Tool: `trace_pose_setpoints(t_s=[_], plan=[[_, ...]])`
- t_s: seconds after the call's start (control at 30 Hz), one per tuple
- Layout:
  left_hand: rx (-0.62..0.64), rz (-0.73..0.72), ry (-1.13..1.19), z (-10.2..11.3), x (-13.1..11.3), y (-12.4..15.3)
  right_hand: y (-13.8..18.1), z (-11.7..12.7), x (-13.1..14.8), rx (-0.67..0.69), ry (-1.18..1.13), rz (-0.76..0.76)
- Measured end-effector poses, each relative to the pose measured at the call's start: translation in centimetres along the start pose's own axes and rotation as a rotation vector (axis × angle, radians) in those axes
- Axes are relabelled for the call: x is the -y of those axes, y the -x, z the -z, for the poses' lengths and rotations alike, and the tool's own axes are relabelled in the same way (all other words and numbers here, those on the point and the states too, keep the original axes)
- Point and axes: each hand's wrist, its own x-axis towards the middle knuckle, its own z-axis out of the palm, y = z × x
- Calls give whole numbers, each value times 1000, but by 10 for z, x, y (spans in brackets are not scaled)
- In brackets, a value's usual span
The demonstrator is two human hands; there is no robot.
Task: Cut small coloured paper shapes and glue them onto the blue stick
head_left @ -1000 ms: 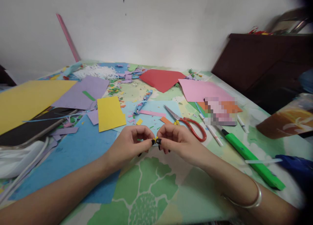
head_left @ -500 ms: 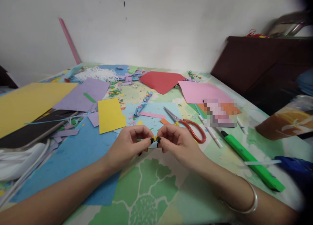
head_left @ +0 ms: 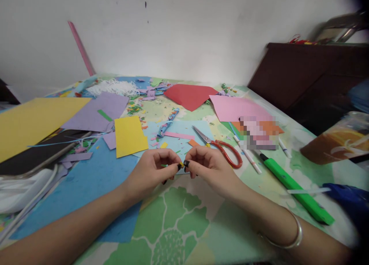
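Observation:
A tiny yellow scrap (head_left: 182, 164), apparently paper, is pinched between both hands' fingertips, which nearly meet; most of it is hidden. My left hand (head_left: 158, 168) is closed, thumb against forefinger, on the scrap's left side. From the right, my right hand (head_left: 206, 167) pinches in the same way. Both are above the near edge of a light blue sheet (head_left: 187, 127) with paper bits on it. Red-handled scissors (head_left: 236, 159) lie just beyond my right hand, blades spread slightly. A yellow paper rectangle (head_left: 130, 138) rests beyond my left hand.
Blue paper (head_left: 95, 188) lies under my left forearm. A phone (head_left: 43, 149) and white cable are at left. Red paper (head_left: 190, 95) and pink paper (head_left: 233, 106) lie at the back. On the right are a green cutter (head_left: 294, 186), markers and a drink cup (head_left: 334, 140).
Less of the yellow scrap shows between the fingertips now. Both hands keep nearly the same place and pinch; the view has shifted very slightly.

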Motion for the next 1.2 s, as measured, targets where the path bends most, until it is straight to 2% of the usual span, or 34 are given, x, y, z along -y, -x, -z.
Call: trace_pose_setpoints(t_s=[0.13,0.2,0.3,0.37,0.47,0.57,0.63,1.03,1.2], plan=[[5,-21,-27,1,1,1,-1,1,0,-6,-77,-35],[-49,-53,-102,4,4,-1,-1,2,0,-20,-118,-38],[-279,-207,-365,17,12,-10,-2,2,0,-53,-160,-38],[-445,-339,-651,28,20,-20,-2,3,0,-64,-177,-40],[-569,-404,-990,42,30,-38,-3,4,1,-75,-167,-32],[-493,-223,-1056,49,36,-51,-4,7,2,-110,-146,-10],[-465,-166,-1048,50,36,-55,-6,10,0,-133,-143,16],[-475,-40,-982,50,31,-60,-15,27,-2,-248,-174,66],[-479,11,-955,54,22,-76,-17,32,1,-292,-174,68]])
